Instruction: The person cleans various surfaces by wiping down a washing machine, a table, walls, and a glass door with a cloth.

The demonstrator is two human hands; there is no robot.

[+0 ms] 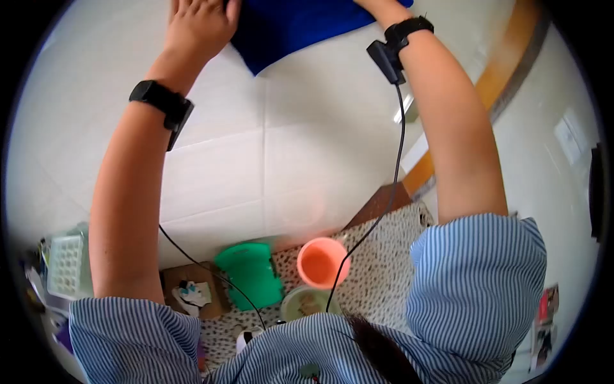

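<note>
A dark blue cloth (288, 32) hangs at the top of the view, in front of a white tiled wall (217, 173). Its lower left corner points down. At its left edge is my left hand (201, 27), thumb against the cloth, with blue showing between thumb and forefinger. The top edge of the view cuts off the fingertips. My right hand (378, 8) is by the cloth's right side, and its fingers are out of view. Both wrists wear black straps (160, 102) with small black devices and cables.
On the speckled floor (377, 256) below stand a green plastic container (249, 275), a pink bucket (322, 264), a pale basin (304, 302) and a cardboard box (208, 297). A pale crate (67, 262) is at left. Wooden trim (508, 54) runs along the right. Black cables (396, 166) trail down.
</note>
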